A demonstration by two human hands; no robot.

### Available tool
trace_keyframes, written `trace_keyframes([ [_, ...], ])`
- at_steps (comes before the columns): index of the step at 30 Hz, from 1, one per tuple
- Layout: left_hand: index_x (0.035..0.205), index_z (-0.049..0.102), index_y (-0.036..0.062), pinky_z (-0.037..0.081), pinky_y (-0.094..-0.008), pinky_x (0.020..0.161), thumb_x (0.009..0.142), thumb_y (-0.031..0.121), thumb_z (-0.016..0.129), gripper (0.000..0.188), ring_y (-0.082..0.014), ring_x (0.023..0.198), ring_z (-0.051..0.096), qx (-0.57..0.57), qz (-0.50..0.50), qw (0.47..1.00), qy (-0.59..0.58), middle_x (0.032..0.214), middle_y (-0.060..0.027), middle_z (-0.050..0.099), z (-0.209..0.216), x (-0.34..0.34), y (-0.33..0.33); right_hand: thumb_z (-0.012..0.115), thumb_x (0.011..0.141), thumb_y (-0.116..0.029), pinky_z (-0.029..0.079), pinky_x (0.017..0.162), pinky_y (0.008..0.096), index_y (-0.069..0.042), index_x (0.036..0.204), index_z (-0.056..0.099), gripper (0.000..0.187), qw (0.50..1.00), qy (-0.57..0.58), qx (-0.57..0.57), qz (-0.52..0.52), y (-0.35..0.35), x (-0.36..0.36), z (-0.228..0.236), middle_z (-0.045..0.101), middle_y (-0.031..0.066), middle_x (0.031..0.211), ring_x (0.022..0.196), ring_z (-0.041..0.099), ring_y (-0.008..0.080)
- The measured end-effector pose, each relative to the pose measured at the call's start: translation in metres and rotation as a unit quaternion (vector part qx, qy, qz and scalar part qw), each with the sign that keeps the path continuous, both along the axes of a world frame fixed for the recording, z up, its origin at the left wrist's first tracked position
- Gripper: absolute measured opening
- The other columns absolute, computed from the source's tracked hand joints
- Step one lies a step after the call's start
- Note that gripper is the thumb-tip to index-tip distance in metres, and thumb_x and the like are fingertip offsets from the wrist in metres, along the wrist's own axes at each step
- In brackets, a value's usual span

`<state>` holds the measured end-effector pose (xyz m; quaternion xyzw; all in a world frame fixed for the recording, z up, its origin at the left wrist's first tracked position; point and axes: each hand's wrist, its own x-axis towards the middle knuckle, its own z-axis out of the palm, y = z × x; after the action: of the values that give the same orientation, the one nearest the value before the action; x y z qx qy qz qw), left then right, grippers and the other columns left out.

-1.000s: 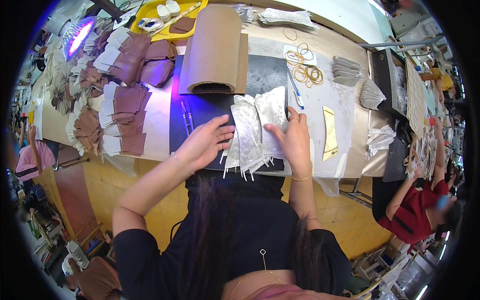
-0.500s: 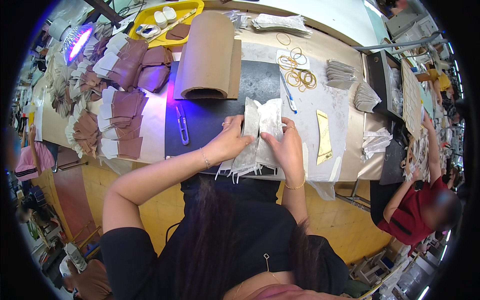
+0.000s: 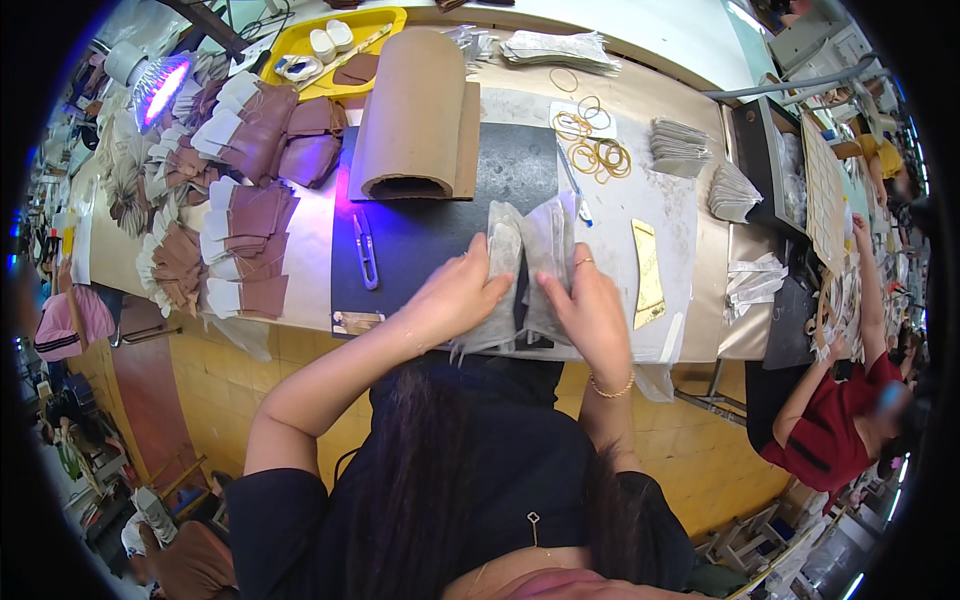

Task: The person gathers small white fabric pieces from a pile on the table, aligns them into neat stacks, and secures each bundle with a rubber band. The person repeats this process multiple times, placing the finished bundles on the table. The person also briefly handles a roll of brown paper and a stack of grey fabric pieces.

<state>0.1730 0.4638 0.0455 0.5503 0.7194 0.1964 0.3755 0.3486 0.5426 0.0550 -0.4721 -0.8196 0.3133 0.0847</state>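
Each of my hands grips a bundle of thin grey-white fabric pieces, held upright over the near edge of the black mat. My left hand closes round the left bundle, thumb on its face. My right hand holds the right bundle in the same way. A dark gap separates the two bundles. Their lower ends look loose and uneven. On the mat left of my left hand lies a pair of thread snips. A blue-and-white pen lies just beyond my right hand.
A curved brown board stands at the mat's far side. Brown and white cut pieces pile up at left, beneath a lit lamp. Rubber bands, a yellow template and grey stacks lie at right. A co-worker sits at right.
The two bundles have drawn apart, and the gap between them is wider. My right hand has moved right and slightly nearer; both bundles now lean differently.
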Motion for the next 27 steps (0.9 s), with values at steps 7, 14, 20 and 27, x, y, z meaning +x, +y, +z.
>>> trace_keyframes([
  [7,0.101,0.045,0.0016,0.051,-0.0445,0.063,0.080,0.026,0.069,0.040,-0.0321,0.076,0.065,-0.030,-0.086,0.943,0.320,0.082,-0.0167,0.062,0.012,-0.015,-0.009,0.068,0.079,-0.017,0.050,0.061,0.0402,-0.005,0.103,0.053,0.031,0.949,-0.163,0.227,0.144,0.004,-0.029,-0.001,0.060,0.0124,0.085,0.071,0.062,0.0299],
  [14,0.097,0.048,0.0038,0.049,-0.0388,0.069,0.075,0.028,0.072,0.040,-0.0280,0.082,0.062,0.035,-0.032,0.930,0.363,0.088,-0.0124,0.060,-0.020,-0.021,-0.032,0.062,0.080,-0.012,0.051,0.057,0.0358,-0.007,0.093,0.053,0.017,0.937,-0.187,0.244,0.168,0.006,-0.024,-0.027,0.055,0.0081,0.083,0.070,0.060,0.0257],
  [20,0.096,0.050,0.0057,0.049,-0.0389,0.065,0.080,0.024,0.067,0.030,-0.0281,0.079,0.062,0.020,-0.080,0.922,0.378,0.086,-0.0124,0.059,-0.014,-0.017,-0.029,0.067,0.079,-0.015,0.051,0.056,0.0365,-0.007,0.092,0.052,0.021,0.949,-0.143,0.236,0.154,0.009,-0.032,-0.025,0.053,0.0084,0.087,0.072,0.059,0.0255],
  [27,0.094,0.053,0.0074,0.052,-0.0388,0.061,0.081,0.026,0.067,0.027,-0.0269,0.076,0.065,0.000,-0.096,0.929,0.357,0.089,-0.0116,0.061,-0.007,-0.030,-0.030,0.068,0.081,-0.021,0.052,0.062,0.0401,-0.006,0.095,0.050,0.027,0.961,-0.166,0.154,0.155,0.000,-0.024,-0.018,0.056,0.0115,0.090,0.076,0.061,0.0296],
])
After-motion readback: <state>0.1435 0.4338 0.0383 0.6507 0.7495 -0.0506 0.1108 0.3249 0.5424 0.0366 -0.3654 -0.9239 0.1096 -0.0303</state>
